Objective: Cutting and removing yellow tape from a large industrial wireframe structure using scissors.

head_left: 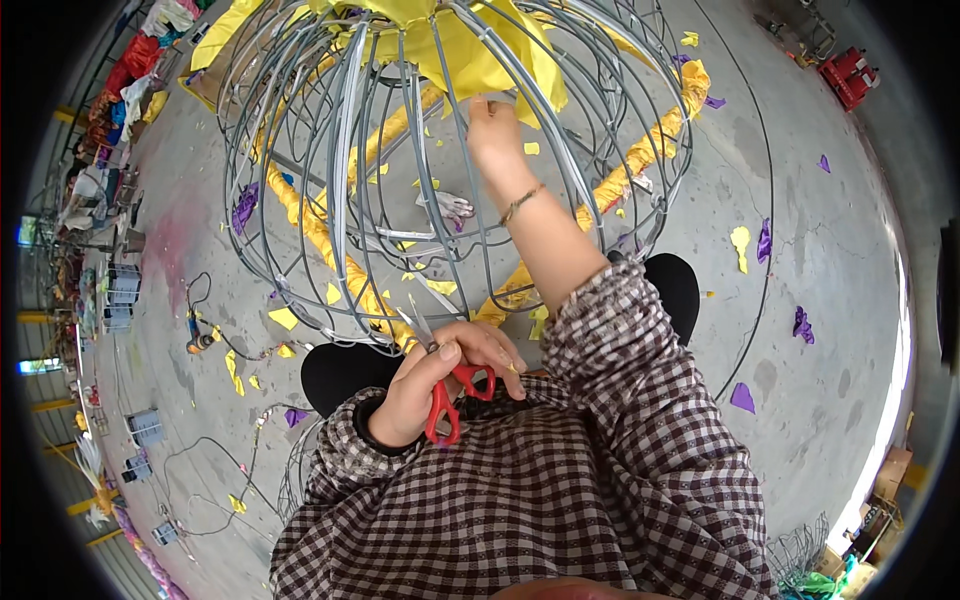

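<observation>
A pair of scissors (440,412) with red handles is in my left hand (412,391), close to my body, with the blades pointing up and away. My right arm reaches forward to a large round cage of grey metal rods (342,150). Yellow cloth (478,52) covers the top of that cage. Just under the cloth's lower edge, my right hand (494,140) is closed, its fingers curled against the edge; the fingertips are partly hidden. Slanting bars wrapped in yellow cloth (318,228) run through the lower cage.
Yellow scraps (740,248) and purple scraps (803,325) litter the grey concrete floor (740,150). A power tool (200,338) with a cord lies to the left. A long black cable (768,200) curves along the right. A white glove (447,207) lies beneath the cage.
</observation>
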### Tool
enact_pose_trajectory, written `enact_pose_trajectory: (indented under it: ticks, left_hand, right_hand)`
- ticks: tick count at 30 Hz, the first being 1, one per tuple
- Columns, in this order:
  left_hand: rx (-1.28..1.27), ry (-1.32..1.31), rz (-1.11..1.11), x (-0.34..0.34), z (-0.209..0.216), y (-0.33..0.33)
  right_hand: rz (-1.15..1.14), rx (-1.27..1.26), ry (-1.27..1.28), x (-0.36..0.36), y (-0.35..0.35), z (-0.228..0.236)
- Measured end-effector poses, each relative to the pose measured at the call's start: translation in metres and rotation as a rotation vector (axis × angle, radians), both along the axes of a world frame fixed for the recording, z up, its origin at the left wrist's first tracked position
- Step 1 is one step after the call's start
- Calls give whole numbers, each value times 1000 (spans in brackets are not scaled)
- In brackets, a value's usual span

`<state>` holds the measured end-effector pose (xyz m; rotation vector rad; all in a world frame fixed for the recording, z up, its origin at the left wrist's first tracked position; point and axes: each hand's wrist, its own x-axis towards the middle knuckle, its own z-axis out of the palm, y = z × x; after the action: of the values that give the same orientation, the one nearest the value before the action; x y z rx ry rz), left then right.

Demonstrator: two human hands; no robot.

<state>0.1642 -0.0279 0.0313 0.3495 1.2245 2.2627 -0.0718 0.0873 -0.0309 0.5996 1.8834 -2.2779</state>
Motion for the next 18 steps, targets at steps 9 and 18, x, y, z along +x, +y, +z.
enact_pose_trajectory:
  ticks: [9,18]
  left_hand:
    - [21,22,-112,-4,-1,5]
    - [36,-5,-65,-4,-7,-4]
  right_hand:
    - [-267,927,981,24,-5,23]
    - [-335,1003,1146,-11,-11,12]
